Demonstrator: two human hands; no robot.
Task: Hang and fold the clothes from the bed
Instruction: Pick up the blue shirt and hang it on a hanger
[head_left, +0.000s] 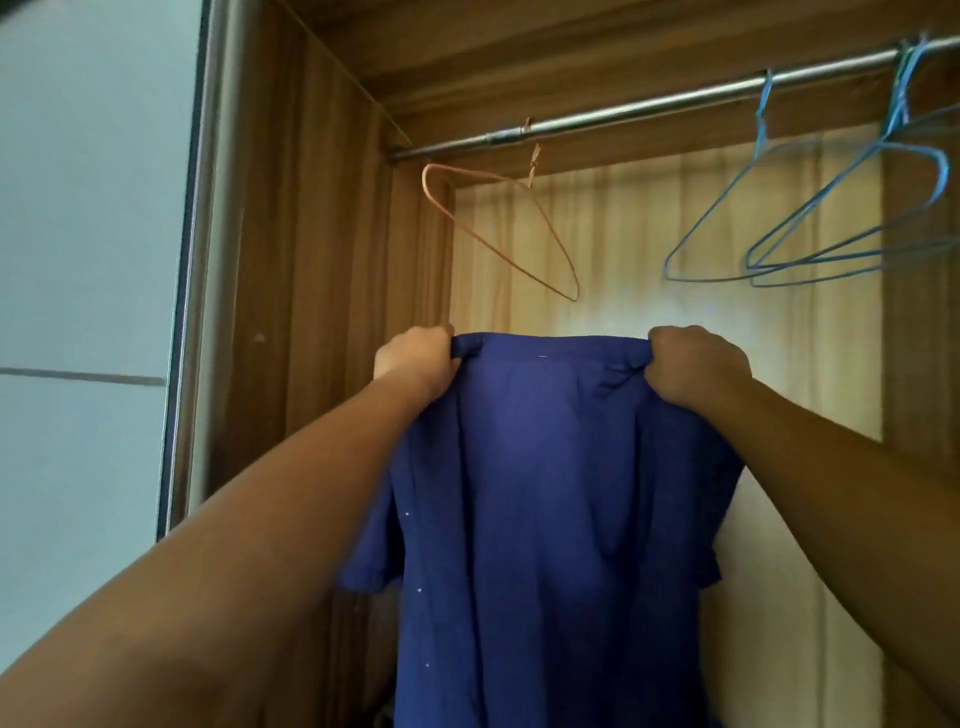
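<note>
Shirt (545, 493): long axis vertical, top edge toward 12 o'clock.
Left hand (415, 361): fist clenching the top corner.
Right hand (696, 366): likewise.

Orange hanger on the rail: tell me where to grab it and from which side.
Grip the orange hanger at its twisted neck just under the hook, probably coming from below and the front. It hangs free on the rail, nothing on it, and the thin wire arms would swing if pulled. Both hands are on the blue shirt, so one must let go.
</note>
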